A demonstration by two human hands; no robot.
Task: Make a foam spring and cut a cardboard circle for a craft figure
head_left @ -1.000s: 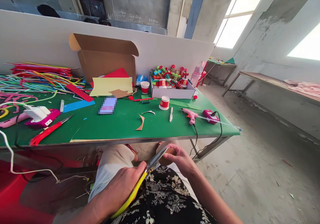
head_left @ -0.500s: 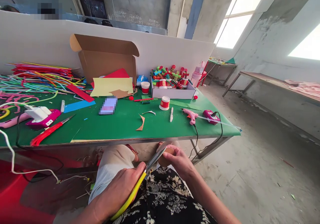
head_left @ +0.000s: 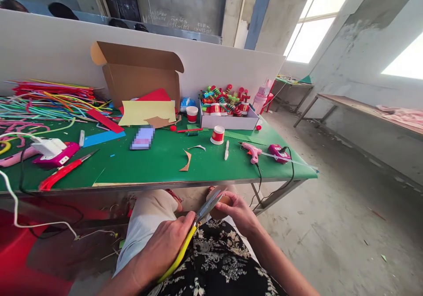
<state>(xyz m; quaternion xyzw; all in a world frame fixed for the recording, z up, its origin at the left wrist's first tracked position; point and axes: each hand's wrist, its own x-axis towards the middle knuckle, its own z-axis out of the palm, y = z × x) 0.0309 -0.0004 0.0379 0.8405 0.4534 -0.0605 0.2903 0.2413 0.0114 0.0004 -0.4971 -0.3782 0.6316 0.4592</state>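
Observation:
Over my lap, my left hand (head_left: 170,243) is closed round the yellow handles of a pair of scissors (head_left: 206,208), whose blades point up and to the right, slightly apart. My right hand (head_left: 236,210) pinches a small brown piece of cardboard (head_left: 220,211) with a rounded edge. The blades lie close beside the cardboard's left edge; whether they touch it I cannot tell. Above, on the green table (head_left: 158,168), lie a curved brown cardboard offcut (head_left: 187,161) and a thin pale offcut (head_left: 197,147).
A red and white paper cup (head_left: 217,135), a white pen (head_left: 226,150) and a pink glue gun (head_left: 253,152) with a cord are on the table's right half. Behind stands a white box (head_left: 229,122) of colourful figures. Red-handled scissors (head_left: 68,171) and a phone (head_left: 142,138) lie to the left.
The scissors have shifted slightly away from the cardboard and their blades have parted. My left hand has moved a little to the right. My right hand still holds the cardboard.

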